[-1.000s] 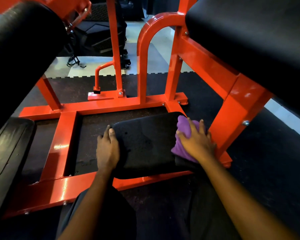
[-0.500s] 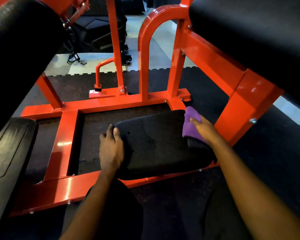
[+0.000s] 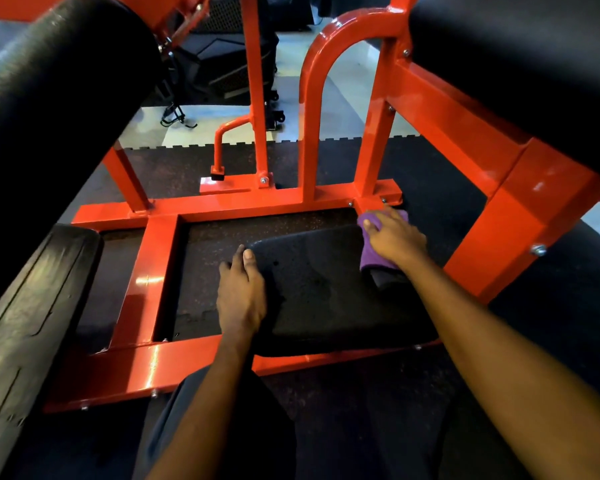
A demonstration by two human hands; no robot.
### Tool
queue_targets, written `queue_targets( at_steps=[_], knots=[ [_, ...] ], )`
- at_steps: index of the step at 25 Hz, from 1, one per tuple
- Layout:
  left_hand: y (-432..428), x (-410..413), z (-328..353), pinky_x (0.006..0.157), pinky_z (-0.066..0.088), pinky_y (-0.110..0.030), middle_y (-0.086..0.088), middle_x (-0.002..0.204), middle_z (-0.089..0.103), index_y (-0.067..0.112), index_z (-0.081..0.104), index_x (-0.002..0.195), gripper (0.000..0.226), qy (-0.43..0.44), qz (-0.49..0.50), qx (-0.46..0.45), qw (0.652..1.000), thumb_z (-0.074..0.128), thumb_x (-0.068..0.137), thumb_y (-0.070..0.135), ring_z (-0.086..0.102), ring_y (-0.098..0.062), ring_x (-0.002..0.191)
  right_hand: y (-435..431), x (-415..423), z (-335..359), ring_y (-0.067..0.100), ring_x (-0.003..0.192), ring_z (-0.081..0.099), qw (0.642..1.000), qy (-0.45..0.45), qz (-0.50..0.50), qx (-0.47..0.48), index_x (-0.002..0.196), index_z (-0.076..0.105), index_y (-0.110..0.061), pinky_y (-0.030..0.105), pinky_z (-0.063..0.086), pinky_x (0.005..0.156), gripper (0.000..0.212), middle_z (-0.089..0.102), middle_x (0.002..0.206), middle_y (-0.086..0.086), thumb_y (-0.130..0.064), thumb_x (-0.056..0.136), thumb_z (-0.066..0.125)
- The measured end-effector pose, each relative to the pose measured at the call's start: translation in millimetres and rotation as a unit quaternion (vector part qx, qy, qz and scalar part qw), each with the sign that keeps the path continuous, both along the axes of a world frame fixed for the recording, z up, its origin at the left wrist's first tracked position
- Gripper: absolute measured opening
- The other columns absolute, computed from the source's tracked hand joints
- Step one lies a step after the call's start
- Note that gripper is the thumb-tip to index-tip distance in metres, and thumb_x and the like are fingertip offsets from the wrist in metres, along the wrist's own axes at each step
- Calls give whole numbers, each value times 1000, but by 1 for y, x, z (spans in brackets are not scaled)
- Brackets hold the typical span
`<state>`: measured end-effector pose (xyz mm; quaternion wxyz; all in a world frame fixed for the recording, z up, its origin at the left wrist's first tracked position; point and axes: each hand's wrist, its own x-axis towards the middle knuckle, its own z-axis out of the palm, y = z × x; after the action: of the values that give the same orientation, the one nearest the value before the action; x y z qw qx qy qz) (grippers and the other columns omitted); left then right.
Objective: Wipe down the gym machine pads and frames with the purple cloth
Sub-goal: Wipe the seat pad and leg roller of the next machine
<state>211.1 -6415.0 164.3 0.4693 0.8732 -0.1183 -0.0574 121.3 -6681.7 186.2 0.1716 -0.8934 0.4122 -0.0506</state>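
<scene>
A low black knee pad (image 3: 319, 285) lies inside the base of an orange gym machine frame (image 3: 243, 204). My right hand (image 3: 394, 237) presses the purple cloth (image 3: 373, 259) onto the pad's far right corner, fingers spread over the cloth. Part of the cloth hangs down the pad's right side. My left hand (image 3: 241, 294) rests flat on the pad's left edge with fingers straight, holding nothing.
A thick black roller pad (image 3: 59, 109) hangs at upper left and a large black pad (image 3: 520, 53) at upper right, both overhead. A black footplate (image 3: 32, 306) lies at the left. An orange diagonal beam (image 3: 492, 188) stands close to the right of my right hand. Dark rubber flooring surrounds the machine.
My right hand has slid the purple cloth forward along the pad's right edge to its far corner. My left hand has stayed on the pad's left edge.
</scene>
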Motion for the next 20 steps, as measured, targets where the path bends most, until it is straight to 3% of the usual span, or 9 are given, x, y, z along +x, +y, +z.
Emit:
queue_targets(
  at_steps=[3,6,10,15,18,20],
  knots=[
    [5,-3,-4,110,33,-45,-15,145,49,18,46,147,53,19,-4,-32,999,24,107,43,46,-34,133,46,-14,-2,33,151,22,985,38,155,-62,151,37,-46,53,23,121,46,20,165,-18,-50,105,36],
    [19,-16,-10,117,27,-36,-12,153,44,12,43,149,51,28,-23,-76,996,28,108,38,38,-27,143,112,-56,-8,34,154,13,960,42,255,-107,151,30,-52,57,16,121,54,14,166,-21,-61,99,20],
    [34,-23,-8,114,25,-26,-9,153,43,12,45,148,49,50,-35,-88,994,30,108,36,37,-22,144,162,-84,-16,38,154,9,971,21,205,-122,154,22,-52,61,11,120,63,10,168,-15,-62,93,13],
    [38,-20,-15,112,23,-23,-7,154,43,13,44,149,46,39,-48,-106,992,35,108,30,36,-19,144,128,17,-4,39,153,5,986,5,153,-62,152,32,-50,63,12,120,49,17,167,-10,-56,103,32],
    [41,-18,-24,112,23,-22,-6,155,40,12,41,150,45,26,-66,-109,992,39,107,25,35,-19,144,104,79,7,39,152,11,993,17,114,-4,150,37,-47,66,11,119,47,23,166,-7,-56,104,30],
    [44,-17,-33,113,23,-21,-6,155,41,12,41,150,45,12,-73,-127,989,42,106,25,35,-17,144,108,79,5,39,153,11,990,31,135,-18,149,37,-49,65,11,119,46,23,166,-9,-57,104,30]
  ],
)
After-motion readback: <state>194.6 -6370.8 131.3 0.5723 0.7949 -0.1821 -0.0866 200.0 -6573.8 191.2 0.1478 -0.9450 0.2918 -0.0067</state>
